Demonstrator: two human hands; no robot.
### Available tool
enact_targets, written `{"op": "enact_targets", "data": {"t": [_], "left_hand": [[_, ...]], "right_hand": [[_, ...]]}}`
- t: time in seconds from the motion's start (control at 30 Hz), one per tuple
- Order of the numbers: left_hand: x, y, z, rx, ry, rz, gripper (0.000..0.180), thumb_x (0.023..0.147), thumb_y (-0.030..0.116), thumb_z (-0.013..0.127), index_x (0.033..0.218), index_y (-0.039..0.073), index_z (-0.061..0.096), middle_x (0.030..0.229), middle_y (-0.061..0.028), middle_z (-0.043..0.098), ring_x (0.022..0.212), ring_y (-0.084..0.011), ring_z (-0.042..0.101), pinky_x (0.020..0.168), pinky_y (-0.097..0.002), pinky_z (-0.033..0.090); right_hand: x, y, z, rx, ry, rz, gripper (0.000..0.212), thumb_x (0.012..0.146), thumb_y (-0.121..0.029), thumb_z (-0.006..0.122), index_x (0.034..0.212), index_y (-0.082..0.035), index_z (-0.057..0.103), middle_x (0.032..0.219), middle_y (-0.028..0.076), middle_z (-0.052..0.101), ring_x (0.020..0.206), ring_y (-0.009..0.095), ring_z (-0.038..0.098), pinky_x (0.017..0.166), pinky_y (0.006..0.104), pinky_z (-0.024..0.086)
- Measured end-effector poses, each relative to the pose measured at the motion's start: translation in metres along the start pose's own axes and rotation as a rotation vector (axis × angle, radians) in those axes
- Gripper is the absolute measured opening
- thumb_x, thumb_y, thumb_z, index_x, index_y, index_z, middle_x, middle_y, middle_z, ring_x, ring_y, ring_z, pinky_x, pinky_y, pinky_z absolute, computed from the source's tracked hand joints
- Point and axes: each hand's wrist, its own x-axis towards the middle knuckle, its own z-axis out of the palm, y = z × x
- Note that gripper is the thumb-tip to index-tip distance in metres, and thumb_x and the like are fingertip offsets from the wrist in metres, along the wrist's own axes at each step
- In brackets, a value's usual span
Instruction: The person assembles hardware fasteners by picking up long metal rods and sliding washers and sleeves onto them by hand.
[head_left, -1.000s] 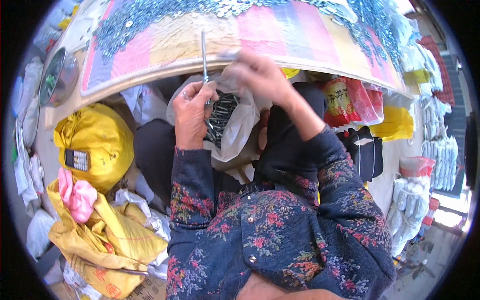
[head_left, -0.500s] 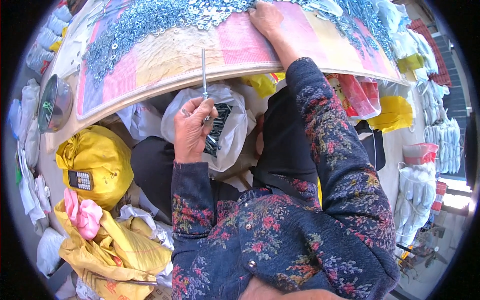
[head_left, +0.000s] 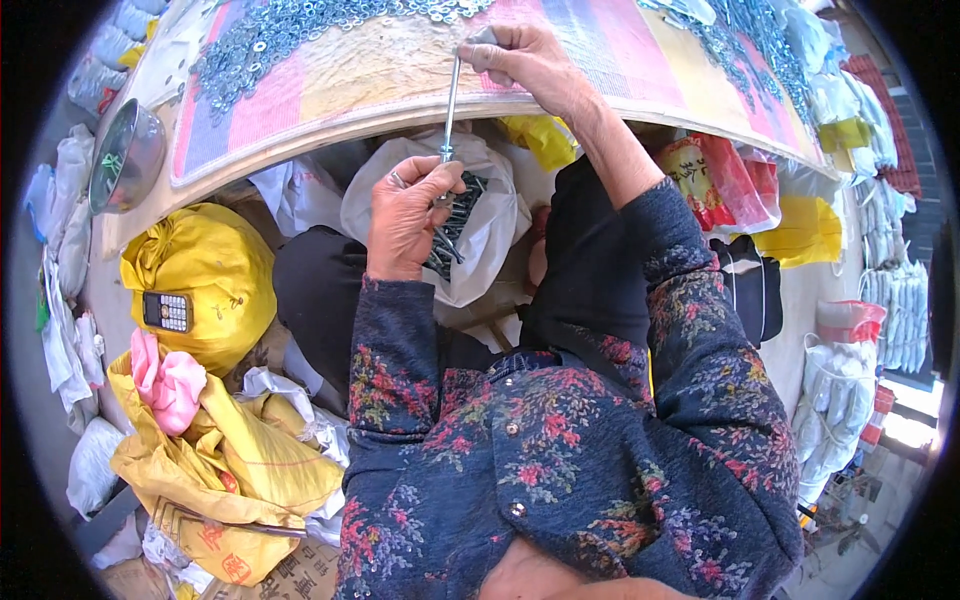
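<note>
My left hand (head_left: 412,212) is closed round the lower end of a thin metal rod (head_left: 452,105), which stands nearly upright with a thicker collar just above the fingers. At the rod's top, my right hand (head_left: 540,68) has thumb and fingertips pinched together; whatever sits between them is too small to make out. Under the left hand, an open white plastic bag (head_left: 490,262) holds many dark metal bolts (head_left: 466,208). One bolt (head_left: 447,246) juts out below the left palm, and I cannot tell whether the hand grips it. Beyond the hands, metal washers (head_left: 290,50) lie heaped on the table.
A striped cloth (head_left: 380,85) covers the tabletop. At the left are a clear bowl (head_left: 128,160), a yellow bundle (head_left: 225,275) with a keypad phone (head_left: 167,311) on it, and a pink cloth (head_left: 168,382). A red bag (head_left: 700,185) hangs right of my knees; filled clear packets (head_left: 895,315) are stacked beyond.
My right hand has come back from the far washer heap to the top of the rod, its fingers pinched. The left hand still holds the rod, slightly higher and tilted right.
</note>
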Motion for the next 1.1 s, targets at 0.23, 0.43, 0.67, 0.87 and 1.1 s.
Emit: {"op": "enact_targets", "data": {"t": [0.23, 0.43, 0.67, 0.87, 1.1], "left_hand": [[-0.012, 0.012, -0.006, -0.004, -0.012, -0.027, 0.008, 0.082, 0.004, 0.070, 0.086, 0.002, 0.063, 0.072, -0.0057, 0.063, 0.058, -0.0053, 0.053, 0.039, -0.0158, 0.029], [-0.015, 0.023, -0.023, -0.095, -0.067, 0.043, 0.006, 0.083, 0.004, 0.068, 0.086, 0.002, 0.064, 0.071, -0.0062, 0.063, 0.050, -0.0043, 0.048, 0.037, -0.0155, 0.028], [-0.020, 0.028, -0.028, -0.148, 0.072, 0.193, 0.009, 0.083, 0.006, 0.070, 0.088, 0.001, 0.063, 0.070, -0.0063, 0.063, 0.048, -0.0050, 0.048, 0.037, -0.0166, 0.030], [-0.024, 0.026, -0.024, -0.008, 0.167, 0.342, 0.010, 0.082, 0.006, 0.069, 0.090, 0.003, 0.064, 0.076, -0.0040, 0.065, 0.056, -0.0057, 0.051, 0.044, -0.0177, 0.035], [-0.019, 0.035, -0.024, -0.030, 0.319, 0.473, 0.007, 0.083, 0.002, 0.068, 0.086, -0.001, 0.063, 0.069, -0.0042, 0.063, 0.052, -0.0039, 0.049, 0.043, -0.0184, 0.034]], "right_hand": [[0.014, -0.030, -0.008, 0.085, -0.251, -0.007, 0.030, 0.086, -0.031, 0.067, 0.087, -0.001, 0.069, 0.066, -0.002, 0.057, 0.061, 0.005, 0.049, 0.054, 0.0244, 0.038], [0.018, -0.079, 0.005, -0.126, -0.463, 0.017, 0.034, 0.079, -0.033, 0.066, 0.090, -0.002, 0.071, 0.075, 0.009, 0.068, 0.069, 0.018, 0.063, 0.062, 0.0318, 0.048], [-0.019, -0.064, 0.081, 0.572, -0.136, 0.164, 0.042, 0.094, -0.038, 0.056, 0.108, 0.002, 0.062, 0.097, 0.011, 0.067, 0.084, 0.014, 0.064, 0.070, 0.0259, 0.051], [-0.036, -0.076, 0.113, 0.773, -0.020, 0.303, 0.054, 0.099, -0.044, 0.040, 0.113, 0.005, 0.058, 0.108, 0.019, 0.067, 0.097, 0.030, 0.064, 0.089, 0.0372, 0.047], [-0.074, -0.105, 0.104, 0.480, 0.077, -0.195, 0.057, 0.101, -0.044, 0.031, 0.112, 0.005, 0.058, 0.096, 0.009, 0.064, 0.088, 0.014, 0.055, 0.081, 0.0286, 0.045]]}}
